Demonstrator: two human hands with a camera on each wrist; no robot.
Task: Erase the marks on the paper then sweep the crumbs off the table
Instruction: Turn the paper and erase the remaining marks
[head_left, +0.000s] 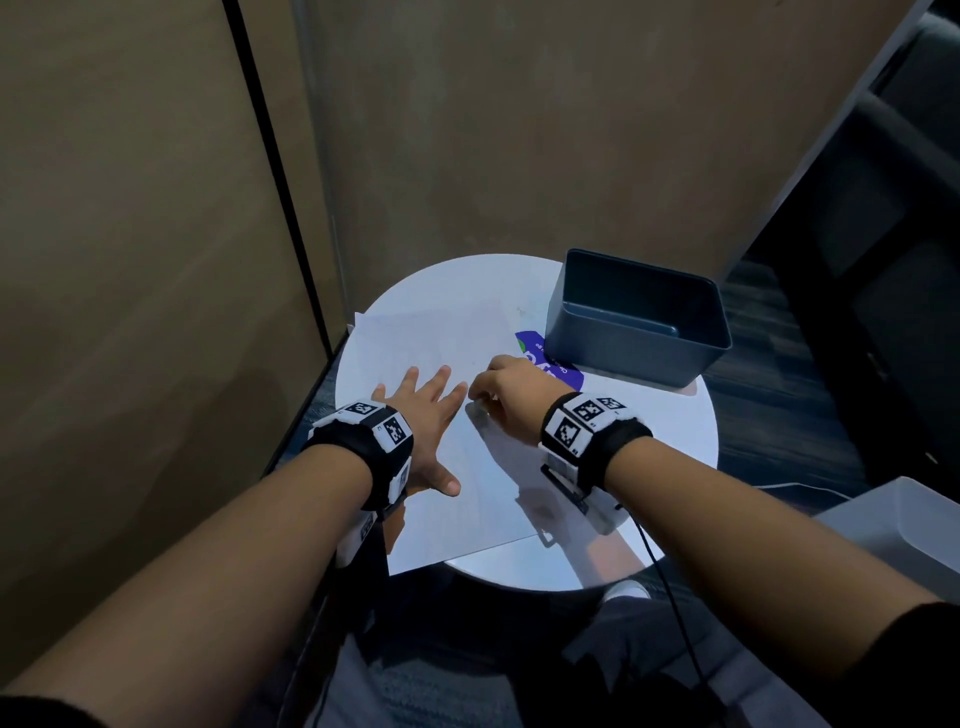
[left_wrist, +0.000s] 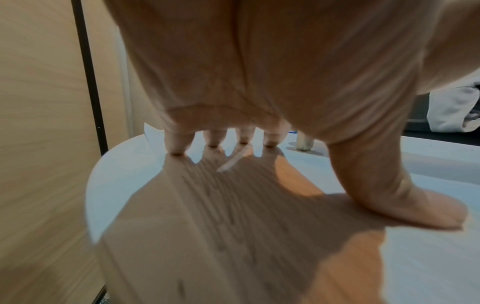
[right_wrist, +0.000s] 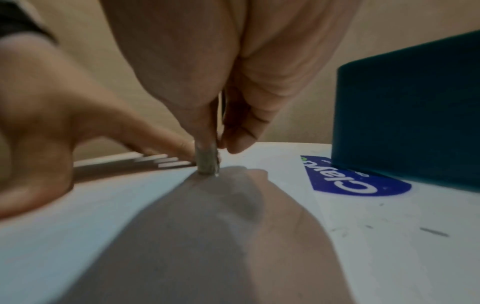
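A white sheet of paper (head_left: 483, 493) lies on the round white table (head_left: 675, 431). My left hand (head_left: 423, 415) presses flat on the sheet with its fingers spread; in the left wrist view the fingertips (left_wrist: 179, 146) and thumb touch the paper. Blurred dark strokes (left_wrist: 221, 195) show under the palm. My right hand (head_left: 506, 392) sits just right of the left fingertips and pinches a small grey eraser (right_wrist: 206, 161), which stands on end against the paper (right_wrist: 78, 216). A few dark crumbs (right_wrist: 433, 232) lie on the table to the right of the sheet.
An empty blue-grey bin (head_left: 639, 317) stands at the table's back right, partly on a blue label (head_left: 550, 364) with white letters. A tan wall panel rises close on the left and behind. A pale box (head_left: 904, 525) sits off the table at the right.
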